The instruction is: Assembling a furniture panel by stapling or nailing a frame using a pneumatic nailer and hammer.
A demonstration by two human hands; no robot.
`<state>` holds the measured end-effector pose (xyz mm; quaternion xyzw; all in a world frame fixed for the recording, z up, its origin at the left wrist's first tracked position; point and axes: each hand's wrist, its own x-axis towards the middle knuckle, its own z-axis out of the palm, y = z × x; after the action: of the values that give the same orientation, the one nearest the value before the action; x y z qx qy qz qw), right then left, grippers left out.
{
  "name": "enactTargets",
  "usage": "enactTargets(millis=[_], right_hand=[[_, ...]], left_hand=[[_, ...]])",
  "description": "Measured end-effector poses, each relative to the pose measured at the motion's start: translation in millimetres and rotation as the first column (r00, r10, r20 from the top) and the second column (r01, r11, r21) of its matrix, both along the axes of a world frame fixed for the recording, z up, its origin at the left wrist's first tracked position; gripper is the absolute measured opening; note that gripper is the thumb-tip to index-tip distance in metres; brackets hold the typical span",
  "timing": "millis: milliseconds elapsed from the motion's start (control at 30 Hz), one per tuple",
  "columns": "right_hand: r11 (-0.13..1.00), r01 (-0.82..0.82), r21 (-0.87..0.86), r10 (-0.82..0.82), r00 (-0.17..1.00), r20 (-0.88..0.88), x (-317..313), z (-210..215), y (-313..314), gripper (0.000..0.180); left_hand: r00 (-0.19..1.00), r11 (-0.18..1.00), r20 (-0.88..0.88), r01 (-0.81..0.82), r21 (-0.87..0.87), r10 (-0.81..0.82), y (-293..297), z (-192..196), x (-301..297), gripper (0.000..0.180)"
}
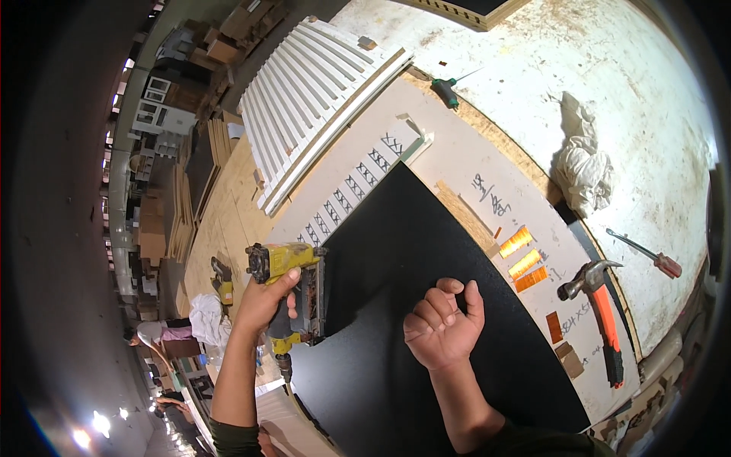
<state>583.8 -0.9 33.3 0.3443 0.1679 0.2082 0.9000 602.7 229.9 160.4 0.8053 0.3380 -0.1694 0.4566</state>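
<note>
My left hand (pixel 266 301) grips a yellow nail gun (pixel 293 278) by its handle, its nose pressed against the left edge of a black panel (pixel 411 251). My right hand (pixel 445 327) rests on top of the black panel as a closed fist with nothing in it. The black panel lies over a pale board (pixel 457 152) on the workbench.
A white slatted panel (pixel 312 99) lies at the bench's far left. To the right lie strips of copper-coloured nails (pixel 523 260), a claw hammer with an orange handle (pixel 601 305), a red-handled screwdriver (pixel 647 255), a white rag (pixel 582 164) and a green-handled screwdriver (pixel 445 91). Stacked boards stand in the workshop at left.
</note>
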Motion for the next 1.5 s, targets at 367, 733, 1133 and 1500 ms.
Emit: enactTargets(millis=[367,733,1133,1500], right_hand=[[1.000,0.013,-0.003,-0.013,1.000,0.015,0,-2,3,0.034],[1.000,0.021,-0.012,-0.021,0.999,0.034,1,-4,3,0.039],[0.999,0.036,0.002,-0.036,0.999,0.028,0,-7,2,0.042],[1.000,-0.014,-0.022,0.013,1.000,-0.027,2,-2,0,0.040]], left_hand=[[0.998,0.999,0.057,-0.012,-0.048,0.015,-17,5,19,0.032],[1.000,1.000,0.025,0.006,-0.027,-0.006,-14,1,20,0.034],[0.995,0.996,0.091,0.049,-0.068,-0.043,-32,1,38,0.036],[0.998,0.998,0.035,0.046,-0.039,-0.044,-26,-2,39,0.037]])
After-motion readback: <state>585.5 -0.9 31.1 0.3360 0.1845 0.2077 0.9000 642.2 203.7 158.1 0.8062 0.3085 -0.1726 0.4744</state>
